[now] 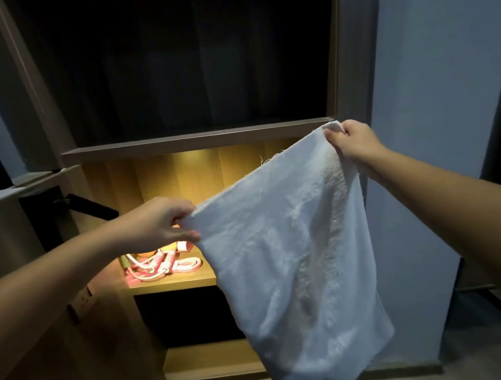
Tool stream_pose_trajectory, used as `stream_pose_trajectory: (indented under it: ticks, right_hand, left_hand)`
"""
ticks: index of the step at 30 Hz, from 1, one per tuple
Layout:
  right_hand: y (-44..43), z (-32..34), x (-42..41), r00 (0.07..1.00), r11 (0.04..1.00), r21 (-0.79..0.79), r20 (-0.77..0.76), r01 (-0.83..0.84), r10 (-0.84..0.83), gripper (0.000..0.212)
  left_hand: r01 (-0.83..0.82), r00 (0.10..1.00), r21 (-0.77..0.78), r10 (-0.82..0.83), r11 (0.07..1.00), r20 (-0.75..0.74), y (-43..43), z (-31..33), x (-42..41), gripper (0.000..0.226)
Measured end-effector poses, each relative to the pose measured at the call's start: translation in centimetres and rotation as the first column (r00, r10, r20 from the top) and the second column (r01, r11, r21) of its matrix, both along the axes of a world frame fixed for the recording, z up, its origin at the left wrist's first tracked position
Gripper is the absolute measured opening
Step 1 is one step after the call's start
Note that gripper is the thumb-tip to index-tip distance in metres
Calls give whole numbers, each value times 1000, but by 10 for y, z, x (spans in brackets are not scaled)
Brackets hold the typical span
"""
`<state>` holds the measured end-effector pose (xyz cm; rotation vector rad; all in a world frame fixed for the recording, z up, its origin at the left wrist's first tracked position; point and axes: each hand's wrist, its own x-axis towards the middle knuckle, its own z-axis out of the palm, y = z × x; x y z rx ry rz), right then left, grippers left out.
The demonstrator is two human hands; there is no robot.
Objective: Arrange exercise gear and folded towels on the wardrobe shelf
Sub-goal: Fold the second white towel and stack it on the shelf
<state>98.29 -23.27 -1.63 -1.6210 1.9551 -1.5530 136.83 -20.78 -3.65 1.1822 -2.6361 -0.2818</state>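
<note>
A top corner of the white towel (285,249) is pinched by the left hand (159,222), the other by the right hand (352,141). It hangs unfolded before the lit shelf (172,284), where pink exercise gear (161,263) lies. Corners should be levelled, then brought together squarely.

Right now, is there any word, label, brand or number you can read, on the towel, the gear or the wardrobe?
No readable text anywhere in this view.
The white towel, held at its top corners by the left hand and right hand: plain, no tag or print showing.
The pink and white exercise gear on the lit shelf: no brand legible.
The small fitting on the left panel: too dim and blurred to read.
</note>
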Motion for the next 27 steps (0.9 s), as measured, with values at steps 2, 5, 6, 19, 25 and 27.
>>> stream_pose_trajectory:
  ticks: [2,5,6,19,25,27]
  right_hand:
    - [-1,0,2,1000,1000,13,-8,-2,2,27]
    - [-4,4,22,997,997,-15,24,-71,71,26]
    - [-5,7,33,994,994,-37,20,-108,108,26]
    - [-2,-1,-4,999,998,59,-39,31,-28,34]
    - [-4,3,3,999,996,79,-20,-27,29,36]
    - [-3,4,2,999,997,62,-2,-44,44,37]
  left_hand:
    - [-19,999,-48,17,999,-31,-6,-2,3,4]
    - [-128,983,-240,92,962,-157,-20,3,-17,8]
    - [-158,968,-272,95,949,-232,-22,7,-32,9]
    - [-168,986,-367,156,915,-62,-52,54,0,6]
    - [-366,882,-149,292,918,-370,-69,30,-4,10]
    - [-342,855,-96,267,935,-445,-71,27,-5,12]
